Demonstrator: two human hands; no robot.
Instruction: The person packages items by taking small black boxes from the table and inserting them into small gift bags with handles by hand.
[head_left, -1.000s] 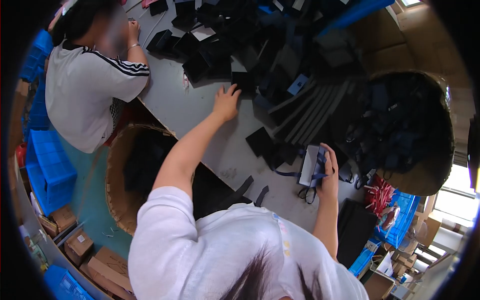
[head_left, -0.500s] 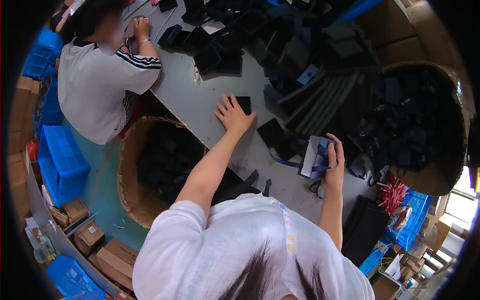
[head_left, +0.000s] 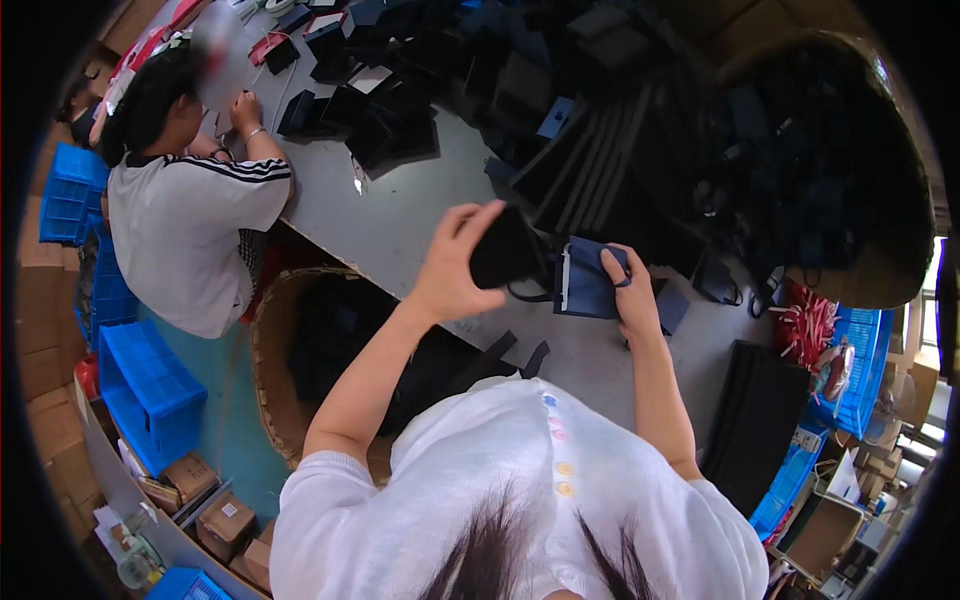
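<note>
Two seemingly light, stiff items are being edge-held: left fingers (head_left: 484,216) are clamping a black box (head_left: 507,252), right fingers (head_left: 640,272) a navy bag (head_left: 590,285).

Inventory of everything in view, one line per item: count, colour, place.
box: one, black, in left hand
ribboned bag: one, navy, in right hand
tabletop: one, grey, beneath the work
loose boxes: many, mostly black, far side of tabletop
long strips: several, dark, fanned beyond the bag
round bins: two, brown, left and far right
crates: several, blue, both sides
cartons: several, brown, lower left
bundle: one, red and white, right
slab stack: one, black, right of right arm
co-worker: one, white top, upper left
left hand: one, bare, around the box
right hand: one, bare, gripping the bag
</note>
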